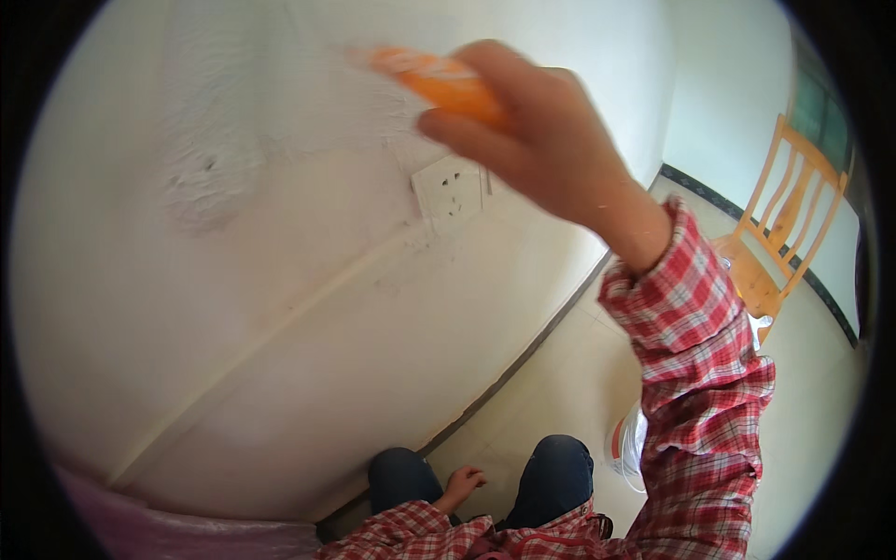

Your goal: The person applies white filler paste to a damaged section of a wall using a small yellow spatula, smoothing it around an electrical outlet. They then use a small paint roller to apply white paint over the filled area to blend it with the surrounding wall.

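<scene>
One right hand point(551, 135), at 1 o'clock, is closed around one orange tool point(434, 82), which is at 12 o'clock before the white wall point(233, 289); its tip is blurred. One left hand point(460, 488), at 6 o'clock, is beside the left knee point(401, 478), half curled; whether it pinches something, I cannot tell. One socket plate point(448, 194) is below the tool, one wooden chair point(789, 215) towards 3 o'clock, one bucket point(632, 446) between 4 and 5, its marking point(616, 441) too small for reading.

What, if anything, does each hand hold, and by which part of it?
The right hand grips an orange tool by the end opposite its blurred tip. In the left hand, nothing held is visible.
</scene>
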The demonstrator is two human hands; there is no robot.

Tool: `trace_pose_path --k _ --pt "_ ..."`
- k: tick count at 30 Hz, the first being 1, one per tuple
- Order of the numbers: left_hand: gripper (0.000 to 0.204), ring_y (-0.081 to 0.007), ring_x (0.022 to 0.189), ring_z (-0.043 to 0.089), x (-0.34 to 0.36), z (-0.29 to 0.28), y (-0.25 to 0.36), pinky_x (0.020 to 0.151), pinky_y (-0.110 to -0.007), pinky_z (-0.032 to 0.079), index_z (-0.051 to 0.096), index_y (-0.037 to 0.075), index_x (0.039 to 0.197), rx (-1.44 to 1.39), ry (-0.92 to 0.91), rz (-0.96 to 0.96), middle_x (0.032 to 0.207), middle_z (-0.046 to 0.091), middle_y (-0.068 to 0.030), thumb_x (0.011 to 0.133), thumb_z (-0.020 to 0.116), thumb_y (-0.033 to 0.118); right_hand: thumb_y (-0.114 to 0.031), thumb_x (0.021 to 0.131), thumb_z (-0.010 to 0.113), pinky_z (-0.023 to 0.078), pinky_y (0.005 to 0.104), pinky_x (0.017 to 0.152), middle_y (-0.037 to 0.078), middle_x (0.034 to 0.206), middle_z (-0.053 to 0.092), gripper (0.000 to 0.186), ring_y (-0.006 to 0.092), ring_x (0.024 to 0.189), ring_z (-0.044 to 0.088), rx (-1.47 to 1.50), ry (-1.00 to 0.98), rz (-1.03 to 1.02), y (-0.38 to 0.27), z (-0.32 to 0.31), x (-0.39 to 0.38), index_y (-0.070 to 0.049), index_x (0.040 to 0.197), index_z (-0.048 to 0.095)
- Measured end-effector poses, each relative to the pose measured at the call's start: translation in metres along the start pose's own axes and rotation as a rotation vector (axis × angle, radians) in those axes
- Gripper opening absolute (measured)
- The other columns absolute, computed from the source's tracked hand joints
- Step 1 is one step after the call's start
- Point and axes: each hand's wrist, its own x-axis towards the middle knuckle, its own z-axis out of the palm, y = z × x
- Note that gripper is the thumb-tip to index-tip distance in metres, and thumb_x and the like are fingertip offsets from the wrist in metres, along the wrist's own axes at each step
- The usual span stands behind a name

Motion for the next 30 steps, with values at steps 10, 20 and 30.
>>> trace_pose_path --k 10,20,30 --pt "0.025 -0.0193 0.081 0.064 0.013 -0.005 -0.025 0.072 -0.030 0.051 0.059 -0.006 0.103 -0.048 -0.048 -0.106 0.090 0.065 -0.0134 0.087 0.057 0.013 -0.016 0.078 0.063 0.040 0.0287 0.050 0.006 0.059 0.053 0.020 0.0145 0.050 0.050 -0.313 -0.075 0.369 0.068 -0.037 -0.053 -0.003 0.092 0.058" --pt "0.025 -0.0206 0.081 0.065 0.016 -0.005 -0.025 0.073 -0.030 0.052 0.059 -0.005 0.105 -0.063 -0.024 -0.084 0.090 0.066 -0.0136 0.087 0.057 0.013 -0.019 0.081 0.065 0.041 0.0280 0.055 0.011 0.068 0.057 0.026 0.0172 0.055 0.051 -0.621 -0.205 0.383 0.062 -0.044 -0.039 -0.002 0.100 0.060" --pt "0.027 -0.0202 0.083 0.064 0.015 0.000 -0.014 0.073 -0.031 0.051 0.058 -0.005 0.107 -0.064 -0.069 -0.103 0.092 0.066 -0.0135 0.089 0.055 0.014 -0.030 0.078 0.068 0.040 0.0360 0.053 0.012 0.058 0.050 0.031 0.0274 0.054 0.048 -0.391 -0.310 0.283 0.014 -0.015 -0.022 -0.003 0.083 0.056"
